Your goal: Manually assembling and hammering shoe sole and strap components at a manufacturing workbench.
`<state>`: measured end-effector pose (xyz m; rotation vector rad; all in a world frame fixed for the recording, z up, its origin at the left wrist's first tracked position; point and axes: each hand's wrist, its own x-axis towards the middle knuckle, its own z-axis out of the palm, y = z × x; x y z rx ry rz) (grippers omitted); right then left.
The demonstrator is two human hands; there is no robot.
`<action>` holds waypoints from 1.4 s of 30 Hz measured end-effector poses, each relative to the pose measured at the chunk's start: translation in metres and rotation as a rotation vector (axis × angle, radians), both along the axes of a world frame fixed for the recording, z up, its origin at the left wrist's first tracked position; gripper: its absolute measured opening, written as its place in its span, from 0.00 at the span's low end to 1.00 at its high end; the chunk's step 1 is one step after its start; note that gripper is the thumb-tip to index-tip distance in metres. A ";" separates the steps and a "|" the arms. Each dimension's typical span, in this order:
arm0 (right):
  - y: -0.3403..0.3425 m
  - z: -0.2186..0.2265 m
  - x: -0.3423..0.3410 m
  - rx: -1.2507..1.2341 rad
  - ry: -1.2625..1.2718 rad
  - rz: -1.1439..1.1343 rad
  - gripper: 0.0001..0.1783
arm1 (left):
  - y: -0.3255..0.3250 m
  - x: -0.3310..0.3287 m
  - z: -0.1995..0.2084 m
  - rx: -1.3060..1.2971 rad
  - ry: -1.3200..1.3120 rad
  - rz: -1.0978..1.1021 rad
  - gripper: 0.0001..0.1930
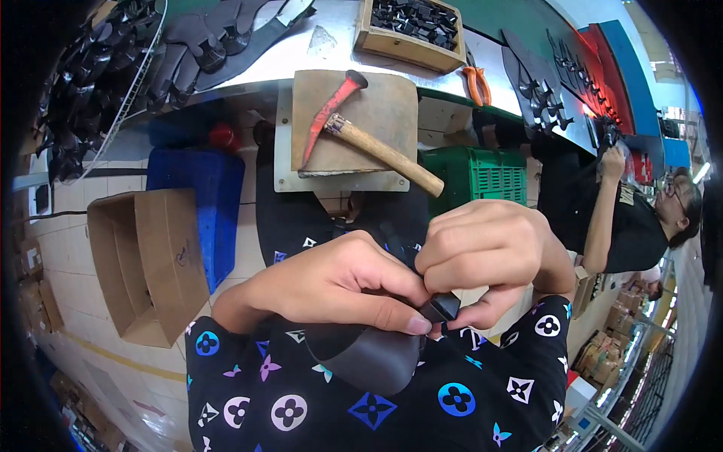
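Close to my body I hold a black shoe heel (376,361), its smooth curved body hanging below my fingers. My left hand (339,282) is closed around it, thumb pressed along its upper side. At the heel's narrow end sits a small black block, apparently a heel tip (443,306). The fingers of my right hand (486,252) are curled and pinch at this end, thumb underneath. How far the tip is seated cannot be made out. Beyond my hands, a hammer (384,154) with a red head and wooden handle lies on a brown-topped work block (392,98).
A wooden box (410,53) of small black pieces and orange-handled pliers (476,83) are on the bench. Black soles with heels (199,49) lie at left. A cardboard box (162,264), blue crate (199,177) and green crate (497,177) stand below. Another person (625,218) works at right.
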<state>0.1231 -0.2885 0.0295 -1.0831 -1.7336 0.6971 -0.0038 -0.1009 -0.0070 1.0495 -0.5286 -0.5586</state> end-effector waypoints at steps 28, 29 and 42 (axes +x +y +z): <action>-0.052 -0.085 -0.029 0.124 0.453 -0.748 0.16 | -0.043 0.041 0.006 0.852 -0.406 0.421 0.07; -0.054 -0.087 -0.026 0.098 0.466 -0.766 0.15 | -0.046 0.045 0.006 0.881 -0.362 0.429 0.08; -0.231 -0.143 0.283 -0.090 -0.633 -2.227 0.23 | 0.106 0.134 -0.004 1.071 -0.455 1.829 0.14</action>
